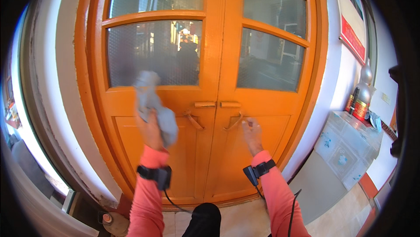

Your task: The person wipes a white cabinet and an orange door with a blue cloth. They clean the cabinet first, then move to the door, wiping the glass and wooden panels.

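An orange wooden double door (215, 56) with glass panes stands in front of me. My left hand (151, 132) holds a grey-blue cloth (167, 123), blurred, before the left leaf, and the cloth's upper part overlaps the lower edge of the left glass pane (154, 53). My right hand (252, 132) is beside the right door handle (233, 122), its fingers curled; whether they touch the handle is unclear. The left door handle (194, 120) lies between my hands, below two short orange fittings (205, 104) at the middle seam.
At the right stands a grey cabinet (315, 174) under a patterned cover (341, 148), with a silver gourd-shaped ornament (363, 92) on top. A poster (352, 33) hangs above. A capped jug (115, 225) sits on the floor at lower left, near the window frame.
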